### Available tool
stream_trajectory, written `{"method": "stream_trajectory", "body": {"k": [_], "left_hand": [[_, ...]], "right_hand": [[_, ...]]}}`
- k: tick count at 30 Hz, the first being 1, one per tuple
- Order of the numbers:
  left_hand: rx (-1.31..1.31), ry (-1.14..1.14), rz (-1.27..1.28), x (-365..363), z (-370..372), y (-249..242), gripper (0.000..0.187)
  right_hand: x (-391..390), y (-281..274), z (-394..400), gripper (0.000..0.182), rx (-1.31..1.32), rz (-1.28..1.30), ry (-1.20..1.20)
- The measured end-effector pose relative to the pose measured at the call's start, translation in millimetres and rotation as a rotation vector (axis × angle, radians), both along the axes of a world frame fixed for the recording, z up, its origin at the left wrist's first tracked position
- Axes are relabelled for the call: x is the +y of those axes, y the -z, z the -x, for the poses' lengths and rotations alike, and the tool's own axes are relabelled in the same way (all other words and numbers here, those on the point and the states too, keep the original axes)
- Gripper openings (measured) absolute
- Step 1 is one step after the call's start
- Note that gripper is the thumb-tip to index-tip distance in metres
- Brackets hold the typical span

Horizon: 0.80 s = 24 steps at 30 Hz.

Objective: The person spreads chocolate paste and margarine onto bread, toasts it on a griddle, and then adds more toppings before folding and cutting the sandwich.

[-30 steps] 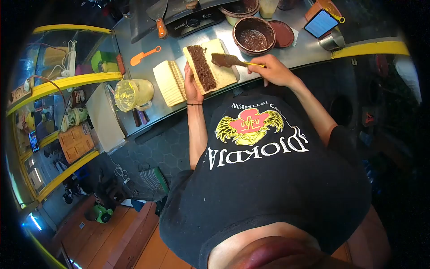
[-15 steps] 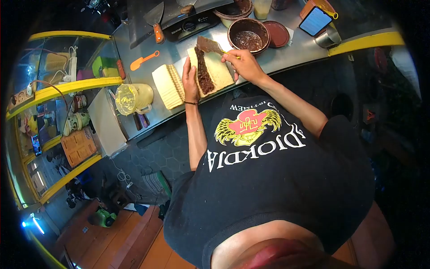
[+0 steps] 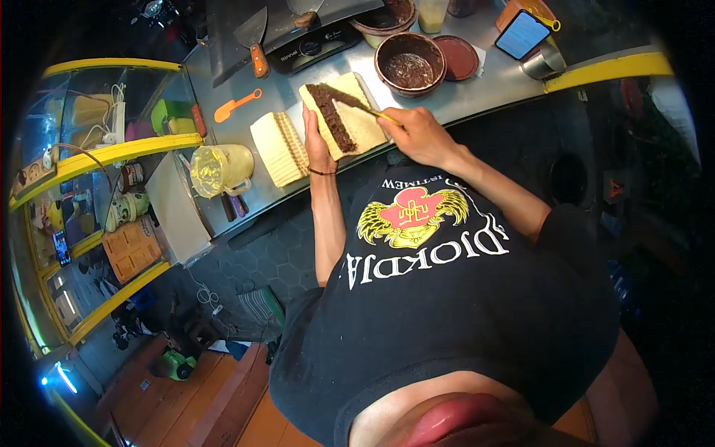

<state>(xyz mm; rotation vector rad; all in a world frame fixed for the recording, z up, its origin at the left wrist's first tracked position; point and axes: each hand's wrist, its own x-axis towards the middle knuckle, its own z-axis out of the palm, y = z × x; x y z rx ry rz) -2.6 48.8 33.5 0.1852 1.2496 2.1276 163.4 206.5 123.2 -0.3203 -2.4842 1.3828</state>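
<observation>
A pale slab of bread (image 3: 366, 124) lies on the metal counter with a dark brown, chocolate-like strip (image 3: 328, 113) spread along its left part. My left hand (image 3: 317, 141) grips the slab's left edge, fingers along its side. In my right hand (image 3: 421, 134) is a spatula (image 3: 348, 100) with a yellow handle, its brown-coated blade resting over the strip's upper part, seen nearly edge-on. To the left of my left hand sits a stack of sliced bread (image 3: 277, 149). Beyond my right hand stands a brown-smeared bowl (image 3: 409, 65).
Left on the counter are an orange spatula (image 3: 238, 105) and a yellow-smeared pitcher (image 3: 222, 170). Behind lie a wooden-handled scraper (image 3: 258, 61) and a black stove (image 3: 316, 49). A brown lid (image 3: 456, 58), a phone (image 3: 523, 34) and a metal cup (image 3: 544, 62) stand to the right.
My right hand has moved slightly toward me and right, and the spatula blade has turned from broad side to nearly edge-on. The brown strip's far end looks wider. My left hand stays on the bread.
</observation>
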Motion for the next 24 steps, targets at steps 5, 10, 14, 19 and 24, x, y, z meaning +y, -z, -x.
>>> {"method": "stream_trajectory", "body": {"k": [5,10,14,19,24], "left_hand": [[-0.285,0.012,-0.251,-12.5,1.4,27.5,0.047],[-0.38,-0.106,-0.299,-17.4,-1.6,36.0,0.046],[-0.405,-0.124,-0.333,-19.6,-0.9,47.9,0.044],[-0.398,-0.156,-0.321,-27.7,2.8,63.4,0.043],[-0.446,-0.128,-0.405,-30.9,10.2,81.2,0.043]], "right_hand": [[20.2,22.7,5.2,0.024,-0.026,-0.205,0.014],[26.2,37.8,-19.4,0.018,-0.102,-0.518,-0.254],[29.8,-4.2,-40.8,0.017,-0.229,-0.448,-0.385],[37.0,27.3,-18.4,0.025,-0.285,0.289,-0.103],[34.8,78.3,-46.4,0.035,-0.575,0.937,0.139]]}}
